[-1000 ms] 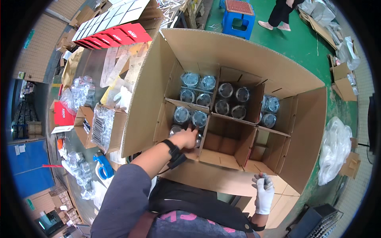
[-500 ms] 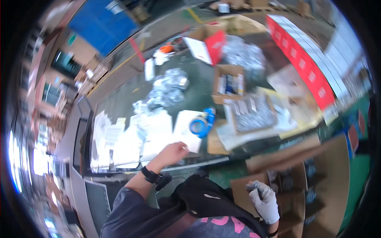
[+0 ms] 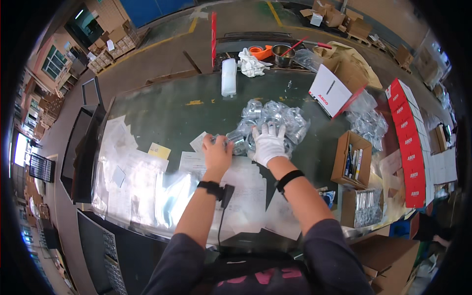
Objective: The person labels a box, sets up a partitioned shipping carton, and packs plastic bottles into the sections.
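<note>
A heap of shiny metal parts in clear plastic wrap (image 3: 282, 118) lies on the dark green table (image 3: 172, 105). My left hand (image 3: 218, 153), bare, is at the heap's left end, its fingers curled over a plastic-wrapped part (image 3: 228, 141). In a white glove, my right hand (image 3: 269, 144) lies palm down on the heap's near side. Its fingers are spread over the wrapped parts, and what is under the palm is hidden. White paper sheets (image 3: 236, 191) cover the table beneath both forearms.
To the right stand a small carton of pens (image 3: 338, 164), a box of metal pieces (image 3: 348, 209) and a row of red-and-white boxes (image 3: 407, 142). An open white-and-red carton (image 3: 327, 91) sits farther back. A metal pot (image 3: 284, 60) and orange tape dispenser (image 3: 263, 53) are at the far edge.
My right hand has come up from the carton at the lower right onto the wrapped heap. My left hand has moved from the table's near edge to that heap. The view has swung round.
</note>
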{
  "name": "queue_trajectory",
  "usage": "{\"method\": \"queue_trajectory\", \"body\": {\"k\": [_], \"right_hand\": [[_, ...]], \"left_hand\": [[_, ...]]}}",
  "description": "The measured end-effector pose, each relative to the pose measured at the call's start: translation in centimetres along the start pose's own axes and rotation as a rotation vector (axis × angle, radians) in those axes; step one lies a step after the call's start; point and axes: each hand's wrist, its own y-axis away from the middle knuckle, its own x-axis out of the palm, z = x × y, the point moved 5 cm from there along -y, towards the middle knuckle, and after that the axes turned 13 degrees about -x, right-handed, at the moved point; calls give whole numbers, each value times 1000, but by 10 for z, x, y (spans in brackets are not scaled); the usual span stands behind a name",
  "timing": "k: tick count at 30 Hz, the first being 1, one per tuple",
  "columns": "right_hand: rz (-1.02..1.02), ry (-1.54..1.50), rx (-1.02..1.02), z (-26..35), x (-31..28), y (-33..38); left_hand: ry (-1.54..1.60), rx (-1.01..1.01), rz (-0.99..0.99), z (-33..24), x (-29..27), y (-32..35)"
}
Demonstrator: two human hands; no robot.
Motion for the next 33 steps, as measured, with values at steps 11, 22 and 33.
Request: {"method": "queue_trajectory", "body": {"k": [11,22,33], "right_hand": [[-85,-617,162,10,-17,77],[249,-246,294,12,63,28],[-183,-1364,770,-25,-67,411]], "left_hand": [[1408,-610,1010,92,-79,69],[263,-328,790,59,-16,52],[634,-306,1050,25,-35,107]]}}
